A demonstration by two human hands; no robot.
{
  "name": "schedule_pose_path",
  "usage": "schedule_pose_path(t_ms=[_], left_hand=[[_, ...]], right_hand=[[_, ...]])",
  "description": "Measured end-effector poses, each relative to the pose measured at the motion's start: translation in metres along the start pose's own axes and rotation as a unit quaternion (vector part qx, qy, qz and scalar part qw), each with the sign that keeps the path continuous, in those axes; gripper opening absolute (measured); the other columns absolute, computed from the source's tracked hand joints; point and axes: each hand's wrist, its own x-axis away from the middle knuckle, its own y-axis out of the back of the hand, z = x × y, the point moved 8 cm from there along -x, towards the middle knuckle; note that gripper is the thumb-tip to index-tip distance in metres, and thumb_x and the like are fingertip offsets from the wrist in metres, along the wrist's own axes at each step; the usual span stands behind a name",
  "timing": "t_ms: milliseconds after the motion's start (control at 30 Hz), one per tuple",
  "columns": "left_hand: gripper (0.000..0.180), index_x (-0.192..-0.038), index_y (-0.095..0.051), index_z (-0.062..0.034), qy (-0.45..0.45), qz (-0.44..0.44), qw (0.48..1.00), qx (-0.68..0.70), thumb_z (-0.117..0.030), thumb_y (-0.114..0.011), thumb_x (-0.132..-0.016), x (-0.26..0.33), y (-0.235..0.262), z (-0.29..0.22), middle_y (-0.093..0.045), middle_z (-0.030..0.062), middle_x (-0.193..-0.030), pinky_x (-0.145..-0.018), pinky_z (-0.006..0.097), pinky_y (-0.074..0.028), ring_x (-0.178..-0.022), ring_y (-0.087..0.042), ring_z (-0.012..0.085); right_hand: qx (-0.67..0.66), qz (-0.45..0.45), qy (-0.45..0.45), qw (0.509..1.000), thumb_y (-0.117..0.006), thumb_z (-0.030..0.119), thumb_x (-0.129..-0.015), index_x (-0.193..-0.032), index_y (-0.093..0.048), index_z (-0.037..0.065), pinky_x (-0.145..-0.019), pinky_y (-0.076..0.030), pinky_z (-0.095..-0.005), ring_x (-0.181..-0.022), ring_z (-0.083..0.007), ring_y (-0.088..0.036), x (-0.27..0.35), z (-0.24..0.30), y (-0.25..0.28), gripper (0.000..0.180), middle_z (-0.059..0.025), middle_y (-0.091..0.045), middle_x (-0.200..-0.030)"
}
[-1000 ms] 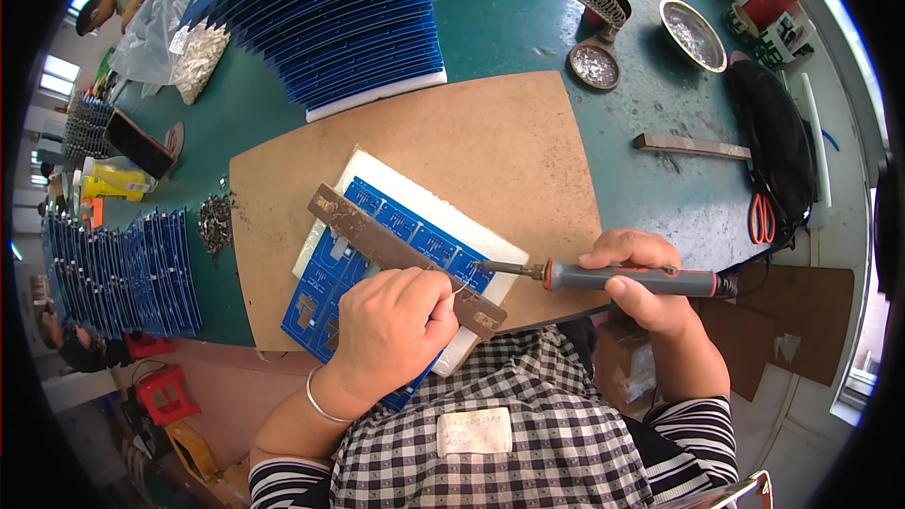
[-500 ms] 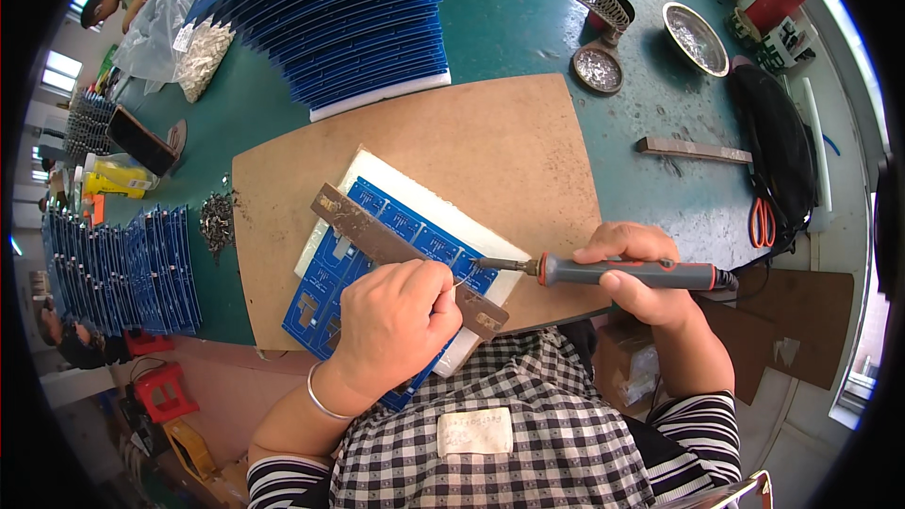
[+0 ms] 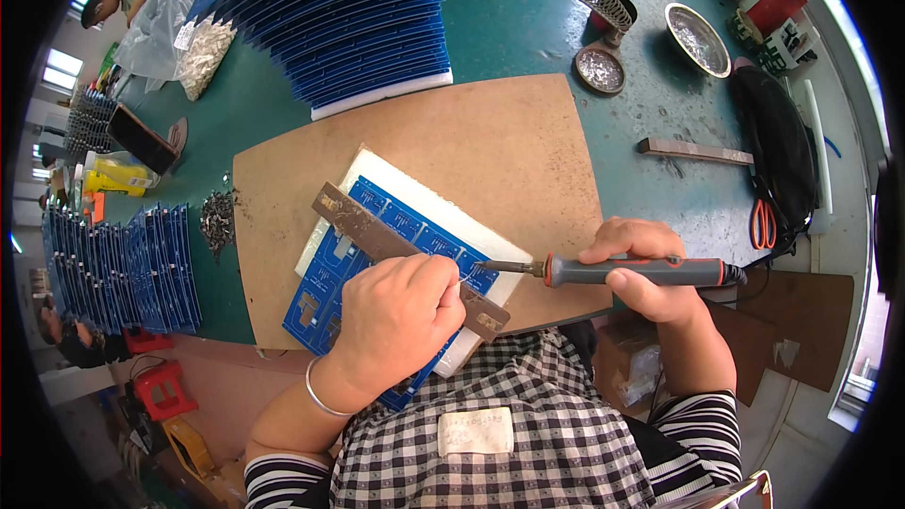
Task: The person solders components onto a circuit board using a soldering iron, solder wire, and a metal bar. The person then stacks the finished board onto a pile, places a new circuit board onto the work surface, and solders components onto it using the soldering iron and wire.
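Observation:
A blue circuit board lies aslant on a white foam pad, with a brown bar across it. My left hand is closed over the bar, thumb and forefinger pinched together. From that pinch a short length of thin solder wire sticks out towards the board's right edge. My right hand grips a grey and orange soldering iron from the right. Its tip is at the board's right edge, close to the wire; whether the two touch is too small to tell.
A brown work board lies beneath the pad on the green table. Blue circuit boards stand stacked behind, more boards at left. At right are a coiled iron stand, a metal bowl, a loose bar and scissors.
The soldering iron and my right hand have shifted very slightly to the right. My left hand stays almost in place, and the circuit board and bar have not visibly moved.

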Motion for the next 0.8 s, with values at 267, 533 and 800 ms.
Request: schedule_pose_path(t_ms=[267,533,800], left_hand=[[0.01,-0.077,-0.062,-0.0063,-0.03,0.016,0.999,-0.026,-0.003,-0.068,-0.071,-0.005,0.001,-0.007,-0.059,0.0078,-0.066,-0.053,0.034,-0.047,-0.06,-0.06,0.0256],[0.011,-0.079,-0.066,-0.0066,-0.037,-0.005,0.999,-0.032,-0.005,-0.073,-0.071,0.0,0.011,-0.007,-0.057,0.0056,-0.064,-0.052,0.033,-0.045,-0.058,-0.058,0.0231],[0.011,-0.076,-0.058,-0.0051,-0.039,0.024,0.999,0.018,-0.001,-0.066,-0.069,-0.003,0.004,-0.01,-0.063,0.0096,-0.071,-0.058,0.037,-0.048,-0.064,-0.061,0.0286]], right_hand=[[0.019,0.012,-0.002,1.0,-0.064,0.025,-0.077,-0.089,-0.07,0.0,-0.067,-0.05,-0.0331,-0.074,-0.0231,-0.065,-0.003,0.004,0.001,0.028,-0.0111,-0.07,-0.081],[0.011,0.005,0.004,1.0,-0.064,0.026,-0.076,-0.086,-0.069,0.0,-0.064,-0.048,-0.0326,-0.071,-0.0225,-0.064,0.004,0.005,0.005,0.028,-0.0111,-0.069,-0.079],[-0.019,-0.039,0.012,0.999,-0.066,0.024,-0.076,-0.086,-0.07,0.0,-0.063,-0.047,-0.0313,-0.069,-0.0214,-0.062,0.019,0.004,0.011,0.026,-0.011,-0.068,-0.076]])
